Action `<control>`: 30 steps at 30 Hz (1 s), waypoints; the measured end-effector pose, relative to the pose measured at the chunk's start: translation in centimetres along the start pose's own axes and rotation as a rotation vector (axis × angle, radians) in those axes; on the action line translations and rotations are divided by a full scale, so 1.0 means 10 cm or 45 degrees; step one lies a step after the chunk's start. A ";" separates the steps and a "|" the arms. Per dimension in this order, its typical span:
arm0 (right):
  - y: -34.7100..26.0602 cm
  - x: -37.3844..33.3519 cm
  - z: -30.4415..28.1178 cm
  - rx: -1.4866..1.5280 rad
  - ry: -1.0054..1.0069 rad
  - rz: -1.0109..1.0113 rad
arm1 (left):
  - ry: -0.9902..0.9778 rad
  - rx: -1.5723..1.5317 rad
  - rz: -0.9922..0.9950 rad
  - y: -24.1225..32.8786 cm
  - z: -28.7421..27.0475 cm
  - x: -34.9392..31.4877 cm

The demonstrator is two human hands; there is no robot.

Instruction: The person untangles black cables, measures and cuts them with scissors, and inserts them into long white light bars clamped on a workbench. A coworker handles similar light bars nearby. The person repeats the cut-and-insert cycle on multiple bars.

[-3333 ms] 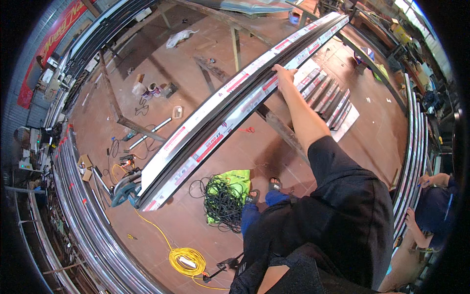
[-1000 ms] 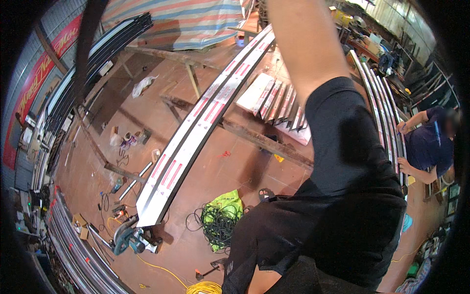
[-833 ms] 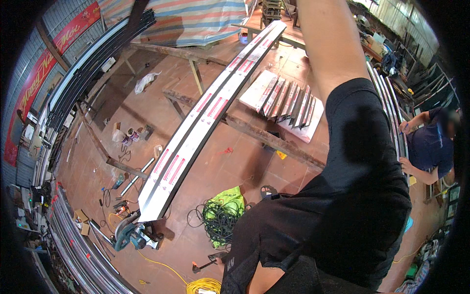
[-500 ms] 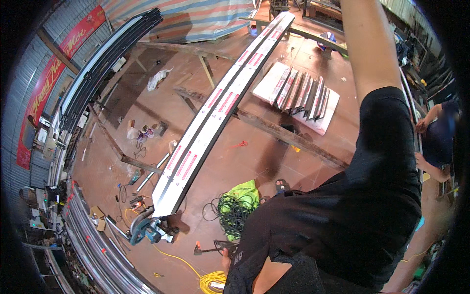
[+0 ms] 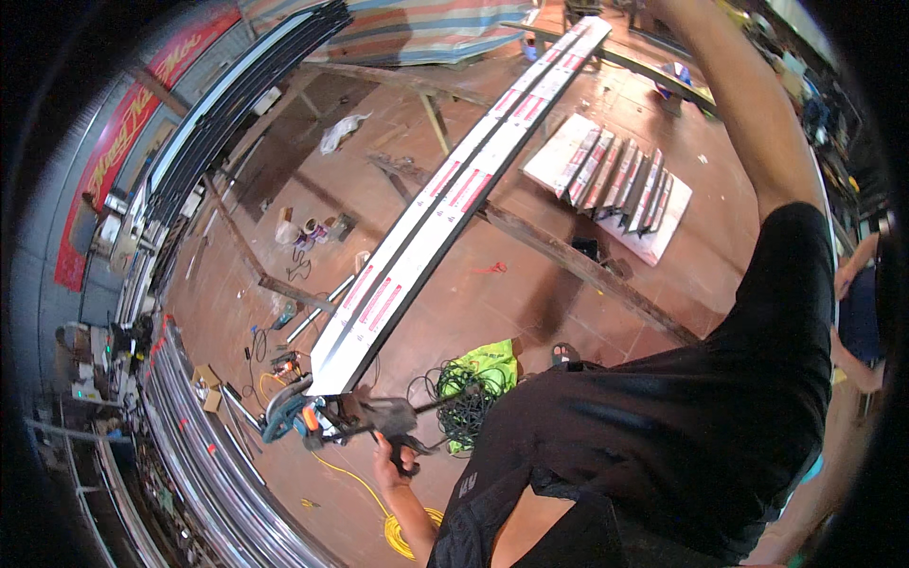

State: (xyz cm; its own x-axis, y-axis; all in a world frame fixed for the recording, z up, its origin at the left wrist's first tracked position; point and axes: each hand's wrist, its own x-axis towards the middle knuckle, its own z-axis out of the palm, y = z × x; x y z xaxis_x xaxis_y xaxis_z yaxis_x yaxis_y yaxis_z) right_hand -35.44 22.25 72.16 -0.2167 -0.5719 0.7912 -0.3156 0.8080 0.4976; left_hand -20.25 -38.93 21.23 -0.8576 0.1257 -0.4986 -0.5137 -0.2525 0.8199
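Note:
My left hand (image 5: 390,464) is closed round the grip of a black pistol-grip tool (image 5: 386,414) with a thin bar and an orange tip. Motion blurs it, so its exact kind is unclear. The tool hangs just below the near end of two long profiles (image 5: 423,232), side by side, covered in white film with red print. At that end, partly behind the tool, a blue-green power saw (image 5: 282,417) lies on the floor. Up along the right side stretches my right forearm (image 5: 743,104); its hand is past the top edge.
Wooden beams (image 5: 587,265) support the profiles. Short pieces lie on a white panel (image 5: 663,232). Tangled black cable (image 5: 466,402) covers a lime-green cloth (image 5: 502,360); yellow cord (image 5: 396,538) is coiled nearby. Long pipes (image 5: 213,454) line the left. Another person's hand (image 5: 843,279) shows at right.
My left hand has come up into view with the black tool, raising it toward the profiles' near end. The view has shifted slightly, and my right arm leans further to the right.

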 end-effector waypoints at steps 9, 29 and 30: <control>-0.36 -1.15 0.38 0.374 -0.448 -0.208 | 0.017 -0.822 0.273 0.62 0.87 0.28; -0.17 -3.64 0.11 0.368 -1.345 0.013 | 0.056 -0.942 0.480 -0.56 0.72 1.00; -0.12 -3.79 0.14 0.303 -1.448 0.028 | 0.161 -0.906 0.444 -0.64 0.70 0.96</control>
State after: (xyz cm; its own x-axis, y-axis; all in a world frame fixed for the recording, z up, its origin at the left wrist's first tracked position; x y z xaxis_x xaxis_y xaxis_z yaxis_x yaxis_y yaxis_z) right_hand -28.12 42.79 41.11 -0.8909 -0.4526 -0.0373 -0.4406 0.8415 0.3126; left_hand -25.37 -29.45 13.18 -0.9352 -0.1721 -0.3094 -0.0419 -0.8139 0.5795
